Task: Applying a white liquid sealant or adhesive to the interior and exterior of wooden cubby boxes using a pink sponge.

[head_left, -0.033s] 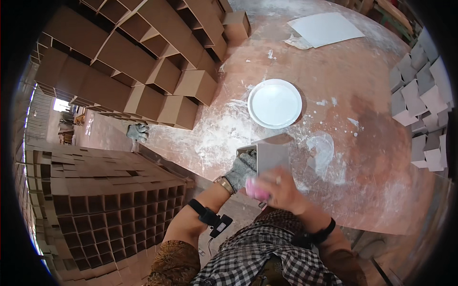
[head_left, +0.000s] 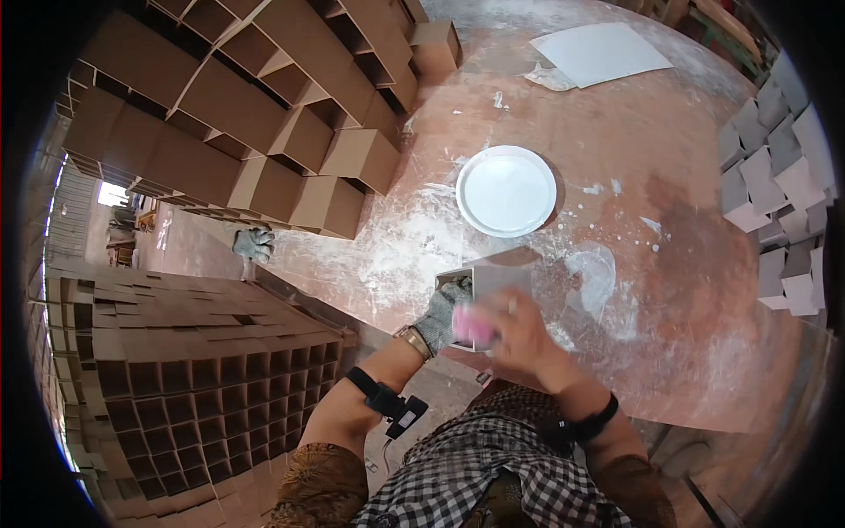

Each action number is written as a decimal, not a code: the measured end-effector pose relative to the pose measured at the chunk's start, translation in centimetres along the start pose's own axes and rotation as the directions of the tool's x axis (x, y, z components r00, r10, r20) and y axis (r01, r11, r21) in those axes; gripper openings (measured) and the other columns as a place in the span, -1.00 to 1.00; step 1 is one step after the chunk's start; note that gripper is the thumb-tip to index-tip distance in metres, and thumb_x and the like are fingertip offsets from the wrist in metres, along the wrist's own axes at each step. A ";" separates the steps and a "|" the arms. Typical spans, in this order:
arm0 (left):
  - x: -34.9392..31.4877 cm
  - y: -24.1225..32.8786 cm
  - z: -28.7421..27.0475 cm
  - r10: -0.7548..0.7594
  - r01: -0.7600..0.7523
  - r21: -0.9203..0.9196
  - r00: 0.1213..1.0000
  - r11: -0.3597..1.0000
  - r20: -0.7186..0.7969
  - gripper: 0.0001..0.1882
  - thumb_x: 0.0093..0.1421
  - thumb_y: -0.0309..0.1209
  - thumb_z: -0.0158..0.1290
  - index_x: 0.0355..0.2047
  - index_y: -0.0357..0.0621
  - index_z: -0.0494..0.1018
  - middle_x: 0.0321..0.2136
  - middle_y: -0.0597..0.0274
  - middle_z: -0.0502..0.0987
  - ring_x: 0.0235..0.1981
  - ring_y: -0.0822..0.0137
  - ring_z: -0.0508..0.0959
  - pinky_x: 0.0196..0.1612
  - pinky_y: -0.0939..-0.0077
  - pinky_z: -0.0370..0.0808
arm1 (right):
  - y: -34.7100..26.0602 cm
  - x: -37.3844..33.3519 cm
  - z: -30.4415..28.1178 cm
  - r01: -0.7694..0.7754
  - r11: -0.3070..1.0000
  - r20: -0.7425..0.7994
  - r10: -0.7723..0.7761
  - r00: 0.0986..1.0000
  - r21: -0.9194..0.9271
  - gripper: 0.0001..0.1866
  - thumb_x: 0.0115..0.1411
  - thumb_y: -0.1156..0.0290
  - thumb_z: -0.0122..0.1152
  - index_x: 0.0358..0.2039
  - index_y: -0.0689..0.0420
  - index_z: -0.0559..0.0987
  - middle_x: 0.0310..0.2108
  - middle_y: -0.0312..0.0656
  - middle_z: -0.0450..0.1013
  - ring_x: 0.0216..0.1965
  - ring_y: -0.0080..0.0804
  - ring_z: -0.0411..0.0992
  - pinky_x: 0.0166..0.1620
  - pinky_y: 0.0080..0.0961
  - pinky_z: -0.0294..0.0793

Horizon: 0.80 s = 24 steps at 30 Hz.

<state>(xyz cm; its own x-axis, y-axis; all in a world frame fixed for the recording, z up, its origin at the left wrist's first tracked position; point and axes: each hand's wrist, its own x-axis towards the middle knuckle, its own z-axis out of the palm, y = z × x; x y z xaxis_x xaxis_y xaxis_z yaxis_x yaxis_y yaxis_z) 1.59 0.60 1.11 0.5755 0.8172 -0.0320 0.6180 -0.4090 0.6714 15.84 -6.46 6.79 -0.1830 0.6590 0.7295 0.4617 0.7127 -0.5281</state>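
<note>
- White dish (head_left: 507, 233): round, on the reddish table (head_left: 704, 304); landmark for what follows.
- Box (head_left: 503, 283): small, grey outside, lying on the person's side of the dish, near it but apart; its open end faces left.
- Left hand (head_left: 437, 317): in a grey glove, reaching into the box's open end. Fingers partly hidden by the box wall; cannot tell whether they are spread or pressing on it.
- Right hand (head_left: 526, 341): bare, on the person's side of the dish, in front of the box. Blurred; fingers closed around a pink pad.
- Pink pad (head_left: 473, 324): at the box's open end, toward the person from the dish. Too blurred to tell its exact kind, or whether it touches the box.
- White smears (head_left: 591, 283): on the tabletop, right of the dish and toward the person; more to the dish's left.
- White sheet (head_left: 603, 55): beyond the dish, to the right, lying flat.
- Brown boxes (head_left: 238, 132): stacked left of the dish, some open ends showing.
- Grey boxes (head_left: 779, 176): piled well to the dish's right.
- Loose glove (head_left: 253, 244): grey, well left of the dish, past the brown boxes' near corner.
- Brown compartments (head_left: 216, 414): rows of square openings, far left of the dish, on the person's side.
</note>
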 end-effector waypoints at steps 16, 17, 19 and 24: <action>-2.3 -4.2 0.6 0.089 -0.097 0.023 0.969 0.995 0.231 -0.53 0.14 -0.10 -0.11 0.01 -0.03 0.30 -0.09 0.14 0.40 -0.08 0.23 0.41 -0.06 0.33 0.34 | -3.0 -3.6 -0.7 -0.054 0.960 0.086 0.031 0.996 0.276 -0.68 -0.08 0.49 0.15 -0.22 0.08 0.48 -0.45 -0.23 0.42 -0.50 -0.33 0.41 -0.44 -0.44 0.39; -2.6 -4.5 0.6 0.064 -0.092 0.099 0.966 0.991 0.252 -0.52 0.13 -0.09 -0.11 0.02 -0.03 0.29 -0.08 0.13 0.40 -0.06 0.23 0.41 -0.04 0.33 0.33 | -2.4 -3.6 -0.6 -0.086 0.938 -0.032 0.103 0.994 0.335 -0.68 -0.08 0.53 0.13 -0.22 0.10 0.48 -0.43 -0.21 0.42 -0.49 -0.29 0.40 -0.41 -0.41 0.40; -2.4 -4.8 0.5 0.015 -0.071 0.190 0.959 0.979 0.281 -0.50 0.13 -0.08 -0.11 0.04 -0.03 0.28 -0.05 0.13 0.39 -0.04 0.22 0.40 0.00 0.32 0.31 | 0.6 -2.0 -0.3 -0.221 0.924 -0.227 0.298 0.927 0.311 -0.69 -0.07 0.55 0.13 -0.23 0.14 0.46 -0.41 -0.16 0.42 -0.44 -0.21 0.40 -0.35 -0.34 0.41; -1.9 -6.0 1.4 0.149 -0.144 -0.042 0.973 0.989 0.179 -0.43 0.08 -0.03 -0.06 0.05 -0.04 0.27 -0.03 0.12 0.39 -0.04 0.22 0.41 -0.01 0.30 0.32 | 6.5 1.1 0.2 -0.361 0.932 -0.212 0.362 0.908 0.044 -0.71 -0.02 0.43 0.19 -0.23 0.11 0.46 -0.34 -0.14 0.43 -0.30 -0.12 0.38 -0.22 -0.25 0.34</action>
<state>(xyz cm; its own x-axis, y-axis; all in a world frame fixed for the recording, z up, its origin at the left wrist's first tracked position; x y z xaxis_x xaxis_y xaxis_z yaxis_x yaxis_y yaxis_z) -2.49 0.89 -3.93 0.7477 0.6611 -0.0632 0.5057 -0.5051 0.6993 18.47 -1.01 4.08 0.1848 0.8052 0.5635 0.4581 0.4367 -0.7742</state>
